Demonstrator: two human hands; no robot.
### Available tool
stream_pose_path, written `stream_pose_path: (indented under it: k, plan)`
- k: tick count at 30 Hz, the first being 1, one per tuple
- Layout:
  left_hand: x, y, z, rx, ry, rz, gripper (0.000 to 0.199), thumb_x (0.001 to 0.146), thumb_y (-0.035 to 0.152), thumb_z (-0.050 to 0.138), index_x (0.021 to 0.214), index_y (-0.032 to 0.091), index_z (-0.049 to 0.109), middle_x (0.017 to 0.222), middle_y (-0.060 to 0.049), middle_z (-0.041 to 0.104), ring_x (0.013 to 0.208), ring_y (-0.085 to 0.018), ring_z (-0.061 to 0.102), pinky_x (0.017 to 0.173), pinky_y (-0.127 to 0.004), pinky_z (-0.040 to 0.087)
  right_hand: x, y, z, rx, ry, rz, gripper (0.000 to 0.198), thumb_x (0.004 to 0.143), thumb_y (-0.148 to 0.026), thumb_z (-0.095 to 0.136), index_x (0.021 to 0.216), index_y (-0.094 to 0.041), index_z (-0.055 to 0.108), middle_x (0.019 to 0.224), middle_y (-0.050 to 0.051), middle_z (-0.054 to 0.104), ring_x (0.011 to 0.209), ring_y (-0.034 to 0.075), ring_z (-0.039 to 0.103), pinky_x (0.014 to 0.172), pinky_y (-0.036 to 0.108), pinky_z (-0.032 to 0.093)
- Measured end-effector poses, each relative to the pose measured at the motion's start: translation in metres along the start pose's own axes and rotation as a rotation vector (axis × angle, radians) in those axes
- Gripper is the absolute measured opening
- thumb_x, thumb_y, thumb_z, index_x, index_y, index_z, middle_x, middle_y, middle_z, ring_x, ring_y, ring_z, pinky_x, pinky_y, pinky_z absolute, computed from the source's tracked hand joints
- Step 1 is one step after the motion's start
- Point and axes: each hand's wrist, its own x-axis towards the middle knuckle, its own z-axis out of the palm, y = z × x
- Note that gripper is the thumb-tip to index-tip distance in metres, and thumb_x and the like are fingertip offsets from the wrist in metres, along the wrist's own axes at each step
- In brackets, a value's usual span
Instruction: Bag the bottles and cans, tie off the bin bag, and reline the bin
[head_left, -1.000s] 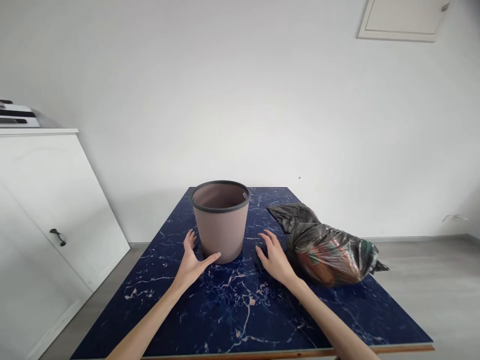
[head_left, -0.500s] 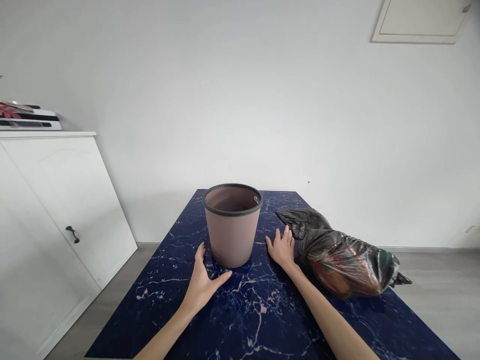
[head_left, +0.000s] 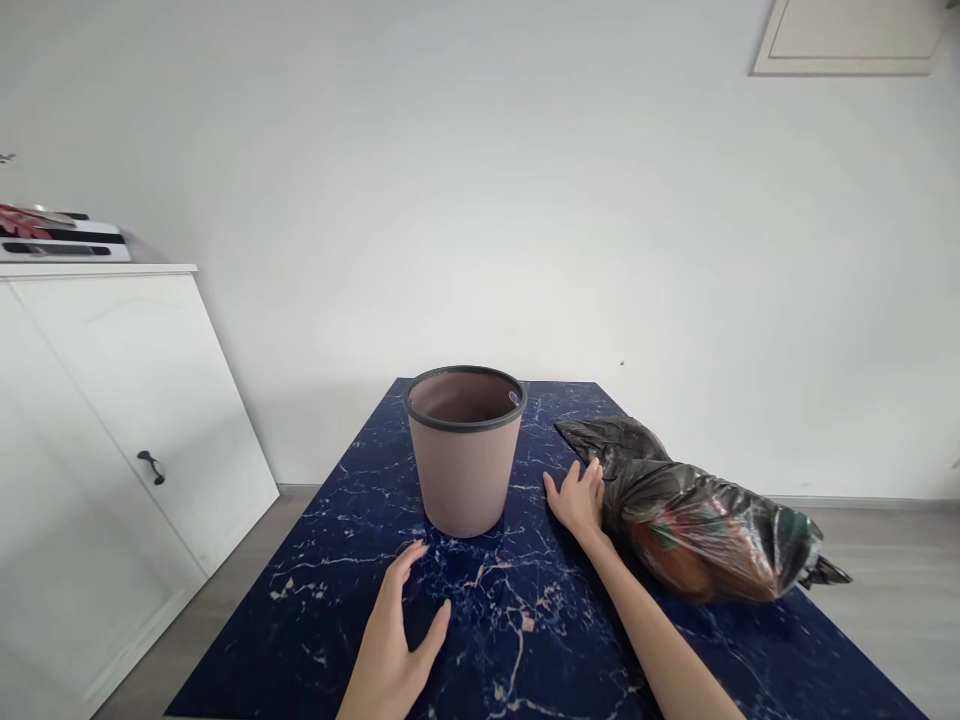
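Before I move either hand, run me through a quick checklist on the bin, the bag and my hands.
1. Bin upright on the table: ok.
2. Bin free of a liner: ok as far as the visible inner wall shows; the bottom is hidden, cannot tell.
3. Right hand at the black bag: ok, its fingers touch the bag's near end, open, not gripping.
4. Left hand free: ok, open above the table, apart from the bin.
5. Bag fully on the table: cannot tell, its far tail reaches the right edge.
6. Bag tied shut: cannot tell.
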Motion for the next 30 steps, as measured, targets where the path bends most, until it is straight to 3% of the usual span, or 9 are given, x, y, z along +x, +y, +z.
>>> stream_pose_path:
  k: [6,13,25,30]
  plan:
    - [-0.001,0.016,-0.008,-0.020,0.047,0.037,0.049,0.102,0.051,0.062,0.148,0.035,0.058,0.154,-0.012,0.061,0.136,-0.039,0.066,0.107,-0.059,0.061,0.001,0.003,0.000,-0.015,-0.027,-0.016,0.081,0.103,-0.050,0.045,0.152,0.014,0.047,0.161,0.041,0.039,0.157,0.046,0.032,0.127,0.055,0.018]
    - [0.001,0.024,-0.010,0.007,0.044,0.089,0.032,0.103,0.052,0.059,0.126,0.033,0.071,0.141,-0.010,0.069,0.125,-0.034,0.072,0.106,-0.053,0.062,-0.006,0.008,-0.010,-0.008,-0.073,-0.124,0.071,0.106,-0.044,0.040,0.154,0.007,0.051,0.162,0.032,0.046,0.155,0.039,0.039,0.129,0.052,0.020]
    - [0.001,0.026,-0.009,0.035,0.045,0.128,0.026,0.102,0.052,0.061,0.113,0.033,0.075,0.130,-0.007,0.073,0.118,-0.031,0.075,0.102,-0.046,0.065,-0.022,0.000,-0.027,0.100,-0.100,-0.333,0.053,0.105,-0.031,0.042,0.148,-0.008,0.064,0.156,0.018,0.060,0.145,0.029,0.054,0.123,0.036,0.033]
    - [0.000,0.026,-0.009,0.033,0.046,0.132,0.027,0.103,0.053,0.059,0.113,0.033,0.075,0.129,-0.008,0.073,0.116,-0.031,0.075,0.100,-0.046,0.065,-0.023,-0.003,-0.036,0.140,-0.060,-0.325,0.049,0.104,-0.028,0.041,0.142,-0.014,0.068,0.149,0.016,0.066,0.138,0.028,0.056,0.116,0.042,0.036]
